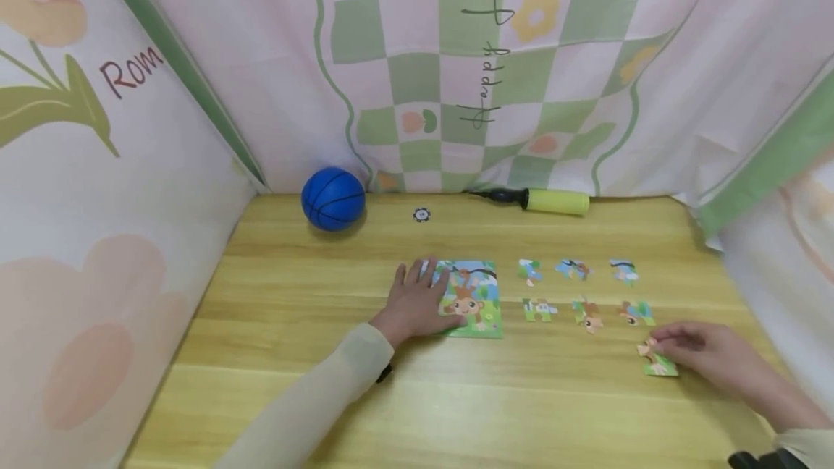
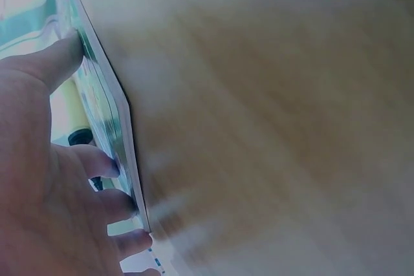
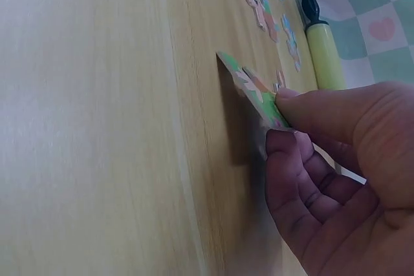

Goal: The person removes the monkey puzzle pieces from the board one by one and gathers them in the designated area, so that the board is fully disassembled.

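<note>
My left hand (image 1: 417, 306) rests with spread fingers on the left side of a picture board (image 1: 485, 310) showing a monkey, at mid-table. In the left wrist view, thumb and fingers of that hand (image 2: 39, 179) lie against the board (image 2: 111, 105), seen almost edge-on. At the right, my right hand (image 1: 713, 353) pinches a jigsaw piece (image 1: 661, 366) between thumb and fingers. The right wrist view shows this piece (image 3: 249, 88) tilted, one edge off the wood. Two rows of loose jigsaw pieces (image 1: 538, 309) lie between board and right hand; the nearest (image 1: 635, 313) is just beyond the held one.
Along the back of the wooden table (image 1: 508, 411) are a blue ball (image 1: 333, 199), a small round black-and-white token (image 1: 421, 215) and a yellow-green hand pump (image 1: 557, 202) with a black nozzle. Printed curtains (image 1: 410, 78) enclose the back and sides.
</note>
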Action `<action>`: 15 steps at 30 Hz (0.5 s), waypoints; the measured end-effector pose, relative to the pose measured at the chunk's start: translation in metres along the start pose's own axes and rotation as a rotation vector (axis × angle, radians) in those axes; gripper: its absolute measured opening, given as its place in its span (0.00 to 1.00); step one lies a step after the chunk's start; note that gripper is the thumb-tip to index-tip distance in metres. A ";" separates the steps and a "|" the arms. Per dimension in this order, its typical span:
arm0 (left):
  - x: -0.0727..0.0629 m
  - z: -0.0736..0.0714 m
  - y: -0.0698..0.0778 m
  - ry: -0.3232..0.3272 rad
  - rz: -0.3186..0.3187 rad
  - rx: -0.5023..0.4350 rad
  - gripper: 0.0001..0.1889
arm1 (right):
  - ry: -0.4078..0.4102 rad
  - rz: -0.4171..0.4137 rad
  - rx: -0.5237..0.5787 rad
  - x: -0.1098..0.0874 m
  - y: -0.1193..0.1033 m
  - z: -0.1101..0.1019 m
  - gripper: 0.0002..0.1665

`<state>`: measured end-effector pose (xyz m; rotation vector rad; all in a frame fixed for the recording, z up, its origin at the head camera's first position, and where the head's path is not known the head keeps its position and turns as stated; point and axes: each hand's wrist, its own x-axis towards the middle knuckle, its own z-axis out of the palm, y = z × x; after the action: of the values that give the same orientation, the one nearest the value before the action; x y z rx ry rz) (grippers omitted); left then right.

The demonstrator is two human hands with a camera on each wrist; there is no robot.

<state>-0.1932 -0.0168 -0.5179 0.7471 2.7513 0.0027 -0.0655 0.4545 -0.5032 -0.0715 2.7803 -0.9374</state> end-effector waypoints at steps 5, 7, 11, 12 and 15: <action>0.001 0.001 0.001 -0.007 -0.006 0.002 0.54 | 0.004 0.007 -0.027 0.003 -0.003 0.001 0.19; 0.001 0.001 0.001 -0.010 -0.010 0.009 0.54 | 0.005 0.013 -0.033 0.004 -0.004 0.001 0.20; 0.001 0.001 0.001 -0.007 -0.004 0.018 0.54 | 0.014 0.018 -0.064 0.006 -0.007 0.001 0.20; 0.001 0.001 0.001 -0.005 -0.001 0.017 0.54 | 0.019 0.016 -0.072 0.006 -0.007 0.001 0.20; 0.001 0.000 0.001 -0.002 0.006 0.013 0.54 | 0.029 0.015 -0.085 0.006 -0.006 0.002 0.20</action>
<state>-0.1932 -0.0159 -0.5184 0.7586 2.7499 -0.0138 -0.0714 0.4476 -0.5022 -0.0508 2.8422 -0.8234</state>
